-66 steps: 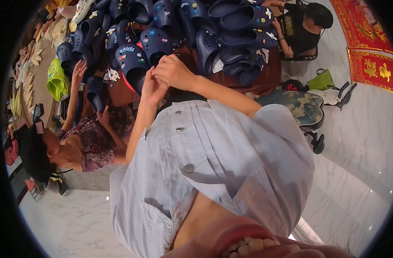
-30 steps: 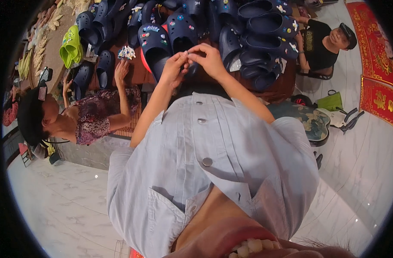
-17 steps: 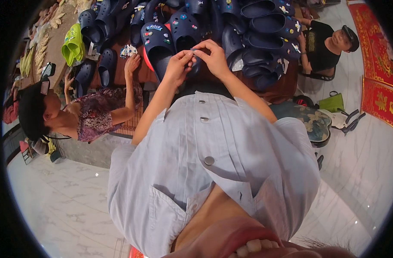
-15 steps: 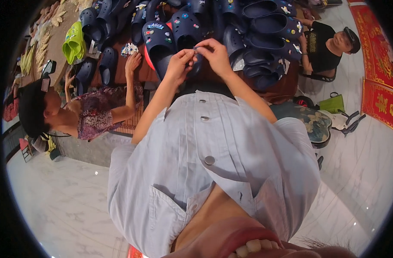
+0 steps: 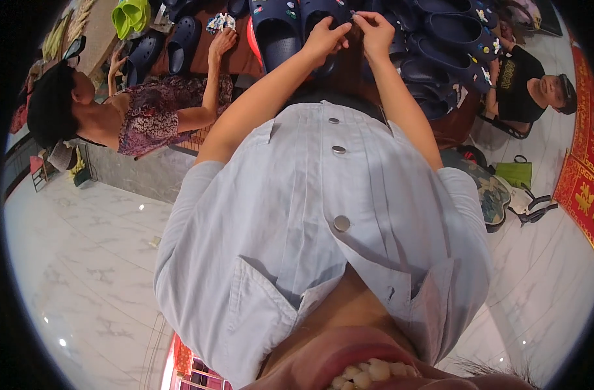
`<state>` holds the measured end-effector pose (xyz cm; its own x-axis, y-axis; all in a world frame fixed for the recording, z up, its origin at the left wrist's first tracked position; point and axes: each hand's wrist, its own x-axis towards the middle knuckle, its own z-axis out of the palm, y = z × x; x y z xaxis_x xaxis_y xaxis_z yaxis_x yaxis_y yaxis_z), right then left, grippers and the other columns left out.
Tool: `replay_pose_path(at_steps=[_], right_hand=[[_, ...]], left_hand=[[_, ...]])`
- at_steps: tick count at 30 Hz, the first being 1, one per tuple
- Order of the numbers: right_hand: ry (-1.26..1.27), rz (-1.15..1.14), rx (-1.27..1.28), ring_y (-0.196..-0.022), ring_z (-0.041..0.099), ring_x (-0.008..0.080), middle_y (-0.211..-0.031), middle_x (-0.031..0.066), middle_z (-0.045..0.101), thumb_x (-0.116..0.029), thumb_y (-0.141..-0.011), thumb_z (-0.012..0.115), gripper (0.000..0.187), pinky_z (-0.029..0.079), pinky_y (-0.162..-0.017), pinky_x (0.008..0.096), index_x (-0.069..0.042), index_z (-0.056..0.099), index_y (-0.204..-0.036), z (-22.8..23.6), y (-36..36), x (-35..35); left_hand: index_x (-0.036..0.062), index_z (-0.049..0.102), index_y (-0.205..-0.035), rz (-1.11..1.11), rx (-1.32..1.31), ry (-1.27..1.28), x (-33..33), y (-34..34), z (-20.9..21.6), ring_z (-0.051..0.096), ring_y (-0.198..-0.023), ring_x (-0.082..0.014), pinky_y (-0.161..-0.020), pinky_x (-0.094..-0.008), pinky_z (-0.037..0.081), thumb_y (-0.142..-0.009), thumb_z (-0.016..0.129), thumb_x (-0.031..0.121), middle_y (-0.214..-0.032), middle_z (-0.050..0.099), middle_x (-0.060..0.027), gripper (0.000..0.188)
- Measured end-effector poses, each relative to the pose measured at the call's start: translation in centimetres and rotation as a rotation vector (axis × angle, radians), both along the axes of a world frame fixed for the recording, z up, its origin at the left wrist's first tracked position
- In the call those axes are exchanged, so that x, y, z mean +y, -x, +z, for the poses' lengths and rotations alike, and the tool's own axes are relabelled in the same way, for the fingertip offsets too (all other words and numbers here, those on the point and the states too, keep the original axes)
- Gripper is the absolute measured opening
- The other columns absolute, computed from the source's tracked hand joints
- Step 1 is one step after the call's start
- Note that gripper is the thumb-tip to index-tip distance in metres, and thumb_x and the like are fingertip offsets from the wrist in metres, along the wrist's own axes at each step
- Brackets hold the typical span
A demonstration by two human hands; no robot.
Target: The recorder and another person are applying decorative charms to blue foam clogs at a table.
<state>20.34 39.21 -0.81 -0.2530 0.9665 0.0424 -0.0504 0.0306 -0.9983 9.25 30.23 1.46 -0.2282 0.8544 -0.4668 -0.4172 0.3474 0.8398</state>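
My left hand (image 5: 327, 40) is closed just in front of a dark blue clog (image 5: 321, 8) dotted with small coloured charms. What its fingers hold, if anything, cannot be made out. To its right, my right hand (image 5: 377, 34) has thumb and forefinger pinched together near the top of the picture. A tiny thing seems to be at those fingertips, too small to name. A second dark blue clog with charms (image 5: 275, 40) lies left of my left hand, its opening toward me.
On the left, a person in a patterned top (image 5: 151, 114) has a hand by a cluster of small white and blue pieces (image 5: 220, 23). Green clogs (image 5: 130, 17) lie beyond. More navy clogs (image 5: 451, 60) are piled at right, beside a person in black (image 5: 523, 79).
My hands, fingertip to fingertip before, are now a little apart. The view has tilted, so the table and clogs sit higher in the picture and farther right.
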Motion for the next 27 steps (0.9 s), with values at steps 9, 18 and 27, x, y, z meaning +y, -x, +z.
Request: replay_pose_path(at_steps=[9, 18, 27], right_hand=[[-0.412, -0.003, -0.353, -0.073, 0.065, 0.0194, -0.085, 0.0073, 0.067, -0.011, -0.075, 0.07, 0.011, 0.049, -0.067, 0.0291, -0.007, 0.072, -0.085, 0.1, 1.8, -0.1], [-0.479, 0.116, -0.338, -0.09, 0.065, 0.0223, -0.096, 0.007, 0.068, -0.001, -0.078, 0.061, 0.022, 0.05, -0.08, 0.03, -0.009, 0.072, -0.095, -0.3, 1.1, -0.4], [-0.657, 0.221, -0.395, -0.098, 0.059, 0.0212, -0.103, 0.0031, 0.065, 0.004, -0.073, 0.057, 0.033, 0.049, -0.082, 0.0318, -0.013, 0.072, -0.097, -0.8, 0.2, 0.7]], left_hand=[[0.0055, 0.049, -0.09, -0.008, 0.131, -0.079, 0.9, 0.4, -1.3, 0.05, -0.051, -0.0085, -0.043, -0.0213, 0.035, -0.093, 0.054, 0.021, -0.063, 0.058, -0.0047, 0.016], [0.0064, 0.05, -0.089, -0.055, 0.117, -0.099, 0.8, 0.9, -1.6, 0.048, -0.05, -0.0084, -0.043, -0.021, 0.034, -0.095, 0.049, 0.019, -0.062, 0.057, -0.0049, 0.014], [0.0059, 0.049, -0.091, -0.06, 0.009, -0.115, 0.9, 1.1, -2.8, 0.047, -0.05, -0.0086, -0.043, -0.0204, 0.033, -0.095, 0.048, 0.018, -0.062, 0.056, -0.0056, 0.013]])
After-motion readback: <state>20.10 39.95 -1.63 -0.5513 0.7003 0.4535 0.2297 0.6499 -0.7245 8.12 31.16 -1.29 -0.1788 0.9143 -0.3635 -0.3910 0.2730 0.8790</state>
